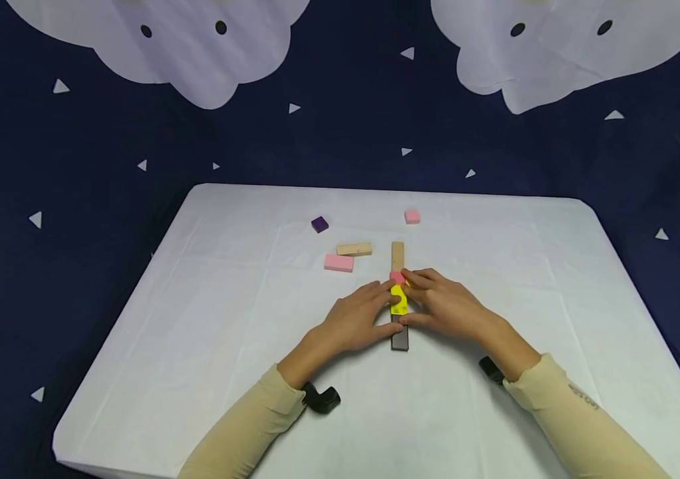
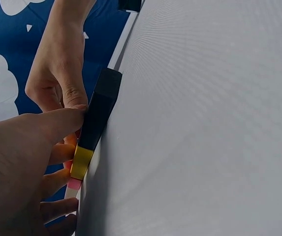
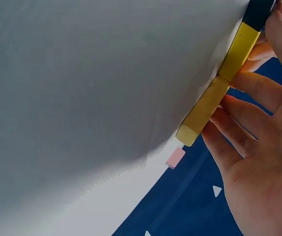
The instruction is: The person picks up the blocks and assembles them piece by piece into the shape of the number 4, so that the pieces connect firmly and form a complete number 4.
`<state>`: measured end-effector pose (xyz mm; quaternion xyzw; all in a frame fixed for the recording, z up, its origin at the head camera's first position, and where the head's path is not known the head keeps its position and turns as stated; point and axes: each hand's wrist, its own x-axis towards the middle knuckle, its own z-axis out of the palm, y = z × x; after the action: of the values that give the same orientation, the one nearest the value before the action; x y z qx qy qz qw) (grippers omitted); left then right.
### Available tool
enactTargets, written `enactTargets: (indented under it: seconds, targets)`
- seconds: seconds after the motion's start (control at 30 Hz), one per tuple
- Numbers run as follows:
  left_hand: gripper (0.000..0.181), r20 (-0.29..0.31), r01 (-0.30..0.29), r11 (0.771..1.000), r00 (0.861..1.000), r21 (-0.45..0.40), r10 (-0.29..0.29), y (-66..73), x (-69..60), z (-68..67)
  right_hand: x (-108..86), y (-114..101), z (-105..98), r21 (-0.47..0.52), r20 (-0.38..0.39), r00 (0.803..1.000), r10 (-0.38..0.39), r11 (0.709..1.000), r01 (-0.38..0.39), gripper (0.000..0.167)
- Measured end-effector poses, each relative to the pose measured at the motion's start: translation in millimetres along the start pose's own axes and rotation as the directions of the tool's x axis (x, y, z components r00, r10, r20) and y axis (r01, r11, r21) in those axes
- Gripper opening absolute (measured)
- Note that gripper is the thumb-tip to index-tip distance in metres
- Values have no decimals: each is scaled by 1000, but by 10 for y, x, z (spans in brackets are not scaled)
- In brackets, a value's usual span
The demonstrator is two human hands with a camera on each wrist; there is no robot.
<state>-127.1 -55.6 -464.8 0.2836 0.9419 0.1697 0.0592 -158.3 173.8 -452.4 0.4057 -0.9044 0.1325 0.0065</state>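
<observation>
Blocks (image 1: pixel 398 291) lie end to end in a straight line on a white table (image 1: pixel 226 299), running away from the person: a dark grey block (image 1: pixel 400 341) nearest, then a yellow block (image 1: pixel 399 309), a small reddish-pink block (image 1: pixel 396 278) and a plain wooden block (image 1: pixel 397 255) farthest off. The left hand (image 1: pixel 356 320) lies along the line's left side, its fingers stretched out and slightly spread, the thumb touching the dark grey block. The right hand (image 1: pixel 454 304) faces it from the right, fingers also extended, the thumb near the join of dark grey and yellow; the line sits between the two hands, and how hard either presses I cannot tell. The thumbs come close together by the dark grey block. Left of the line's far end, a second wooden block (image 1: pixel 354 249) lies just beside a long pink block (image 1: pixel 338 263); whether these two touch is unclear. Beyond them sits a purple block (image 1: pixel 319 225), and a pink cube (image 1: pixel 412 217) lies farther back past the line. Behind the table hangs a dark blue cloth (image 1: pixel 346 146) with pale clouds and small white triangles.
</observation>
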Motion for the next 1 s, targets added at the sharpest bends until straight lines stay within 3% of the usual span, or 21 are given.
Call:
enactTargets:
  seconds: [0.6,1.0]
  targets:
    - [59,-5,-2,1000,1000,0,2,18,-9,-1,0,-22,-22,-19,18,999,37,999,-37,73]
    - [60,-2,-7,1000,1000,-3,7,21,-11,-11,6,-31,-25,-16,16,1000,21,1000,-21,70]
